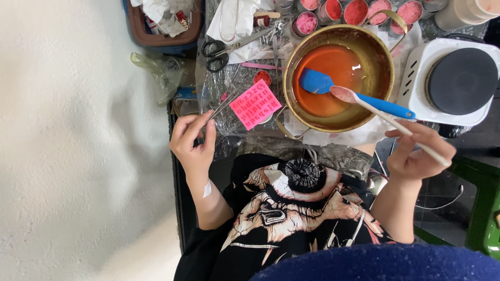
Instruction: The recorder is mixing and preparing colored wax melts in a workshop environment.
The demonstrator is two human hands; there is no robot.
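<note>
Orange liquid fills the bottom of a brass pan (377,57) on the cluttered table (229,83), and a blue spatula (354,93) rests in it, blade in the liquid and handle leaning over the near rim. The right hand (414,153) grips a pale spoon (388,122) by its long handle, fingers closed round it; the spoon's bowl, coated pink, hangs just above the pan's near side, crossing over the spatula handle. The left hand (194,143) pinches metal tweezers (221,107) between thumb and fingers, tips pointing toward a pink letter mould (255,104) that lies on clear plastic film just left of the pan. The tweezer tips are near the mould's corner; whether they touch it is not clear. Black-handled scissors (219,52) lie beyond the mould. Small round tins (357,10) of pink and red material stand in a row behind the pan. A white hotplate (450,83) with a dark round top sits to the pan's right, close to the spoon hand. A brown tray (164,26) holding crumpled paper sits at the table's far left corner.
</note>
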